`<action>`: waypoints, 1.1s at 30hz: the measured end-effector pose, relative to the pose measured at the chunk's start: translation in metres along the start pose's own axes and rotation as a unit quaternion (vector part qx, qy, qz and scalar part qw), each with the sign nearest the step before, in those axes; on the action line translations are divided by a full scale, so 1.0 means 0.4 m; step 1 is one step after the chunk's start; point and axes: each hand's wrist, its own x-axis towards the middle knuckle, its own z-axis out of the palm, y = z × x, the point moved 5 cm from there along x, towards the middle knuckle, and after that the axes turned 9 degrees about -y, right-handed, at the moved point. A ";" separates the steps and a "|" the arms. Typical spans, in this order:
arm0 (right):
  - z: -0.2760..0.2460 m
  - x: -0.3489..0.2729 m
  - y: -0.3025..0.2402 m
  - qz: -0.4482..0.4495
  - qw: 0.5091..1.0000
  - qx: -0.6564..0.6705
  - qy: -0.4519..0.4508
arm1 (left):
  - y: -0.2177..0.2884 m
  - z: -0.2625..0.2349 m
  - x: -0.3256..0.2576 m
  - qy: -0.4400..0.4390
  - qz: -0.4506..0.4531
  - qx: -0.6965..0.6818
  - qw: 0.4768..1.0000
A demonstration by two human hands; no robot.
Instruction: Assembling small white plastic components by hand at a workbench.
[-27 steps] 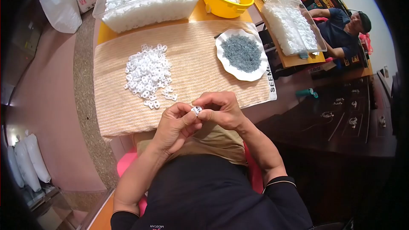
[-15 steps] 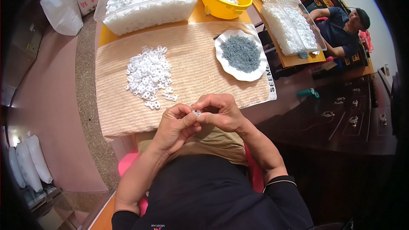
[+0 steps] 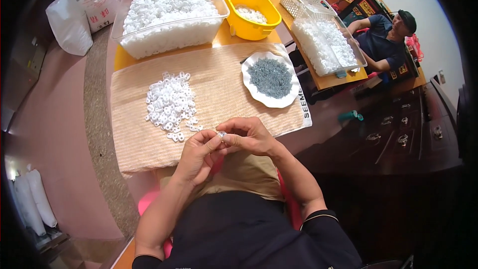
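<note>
Just past my lap, at the near edge of the striped towel [image 3: 214, 89], both hands meet fingertip to fingertip. Between them is a small white plastic piece [image 3: 221, 134], mostly covered by the fingers. My left hand [image 3: 198, 153] pinches it from one side with thumb and forefinger; my right hand [image 3: 251, 138] pinches it from the other. Beyond my left hand lies a pile of white two-holed plastic pieces [image 3: 170, 103]. To the right of the pile stands a white wavy-rimmed plate [image 3: 288, 100] heaped with small grey-blue slender pieces [image 3: 270, 77].
At the table's back are a clear bin [image 3: 169, 45] full of white pieces and a yellow tub [image 3: 254, 30]. Rightward, a co-worker [image 3: 383, 40] sits at another table with a filled clear bin [image 3: 326, 45]. White sacks [image 3: 69, 20] stand at left; a dark cabinet [image 3: 398, 139] is at right.
The view has shifted, so the table and its contents sit lower in it. Both hands still hold the small piece together, its angle slightly changed.
</note>
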 end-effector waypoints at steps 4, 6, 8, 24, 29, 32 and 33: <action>-0.011 0.006 -0.010 0.010 1.000 0.004 0.000 | 0.001 -0.012 -0.008 0.028 -0.018 0.031 0.999; -0.041 0.006 -0.013 0.024 0.997 -0.068 0.009 | -0.006 -0.023 -0.008 0.032 -0.017 0.021 0.999; -0.083 0.012 -0.031 0.022 0.992 -0.111 0.065 | -0.011 -0.025 -0.008 0.031 -0.011 0.009 0.999; -0.438 0.166 -0.306 -0.113 0.907 -0.126 0.386 | -0.010 -0.011 -0.015 0.034 0.004 0.040 0.999; -0.381 0.149 -0.214 -0.073 0.923 -0.173 0.336 | -0.015 -0.015 -0.017 0.033 0.006 0.037 0.999; -0.301 0.155 -0.154 -0.052 0.948 -0.227 0.218 | -0.025 -0.013 -0.020 0.038 0.008 0.066 0.997; -0.249 0.154 -0.143 -0.034 0.948 -0.264 0.174 | -0.023 -0.003 -0.022 0.031 0.009 0.079 0.996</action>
